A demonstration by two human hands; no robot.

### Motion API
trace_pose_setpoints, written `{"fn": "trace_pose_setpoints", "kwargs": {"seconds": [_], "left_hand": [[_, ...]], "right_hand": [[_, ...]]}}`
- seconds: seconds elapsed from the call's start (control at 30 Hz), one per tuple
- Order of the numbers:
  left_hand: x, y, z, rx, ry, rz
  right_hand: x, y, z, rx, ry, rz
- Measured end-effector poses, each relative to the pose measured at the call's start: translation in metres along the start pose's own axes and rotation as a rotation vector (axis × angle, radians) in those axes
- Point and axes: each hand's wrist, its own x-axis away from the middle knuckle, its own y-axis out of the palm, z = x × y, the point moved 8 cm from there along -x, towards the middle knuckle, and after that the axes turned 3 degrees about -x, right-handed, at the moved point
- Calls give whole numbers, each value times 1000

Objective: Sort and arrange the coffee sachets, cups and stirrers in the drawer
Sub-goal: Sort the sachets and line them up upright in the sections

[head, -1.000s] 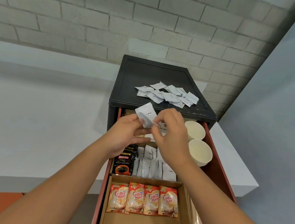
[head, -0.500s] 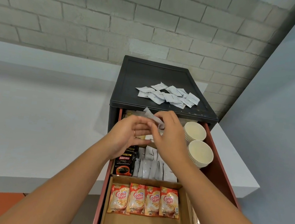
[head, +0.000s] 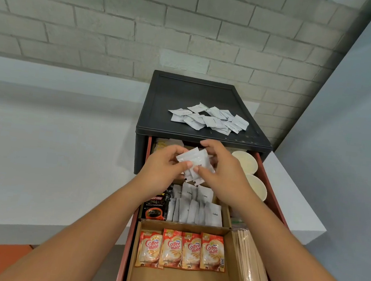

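My left hand [head: 162, 168] and my right hand [head: 223, 172] together pinch a small bundle of white coffee sachets [head: 194, 162] above the back of the open red drawer [head: 274, 198]. Below them, more white sachets [head: 197, 208] stand in rows in a cardboard compartment, beside a black Kopiko sachet [head: 155, 206]. Several Coffee mate sachets [head: 181, 249] lie in the front cardboard box. Two stacks of paper cups [head: 249, 171] stand at the drawer's right. Wooden stirrers [head: 251, 265] lie in a clear wrap along the right side.
A loose heap of white sachets [head: 210, 119] lies on the black cabinet top [head: 181, 93]. A white ledge [head: 50, 147] runs on the left and right of the cabinet. A grey brick wall stands behind, and a pale wall closes in on the right.
Both hands have lowered from in front of the cabinet top toward the drawer. The single sachet held up earlier is now part of a bundle pinched between both hands.
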Motion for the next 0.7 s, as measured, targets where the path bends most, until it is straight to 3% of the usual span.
{"fn": "trace_pose_setpoints", "kwargs": {"seconds": [0.1,0.23,0.4,0.57,0.7], "left_hand": [[-1,7,2,-135,20,1],[-3,18,0,-120,-20,-11],[-4,18,9,-332,54,-54],[-4,-16,22,-655,234,155],[-4,-19,10,-738,234,118]], "right_hand": [[-5,0,-6,242,-68,-135],[-13,2,0,490,-38,-253],[-20,7,7,567,-5,-338],[-20,23,26,739,90,-448],[-19,34,34,770,68,-498]]}}
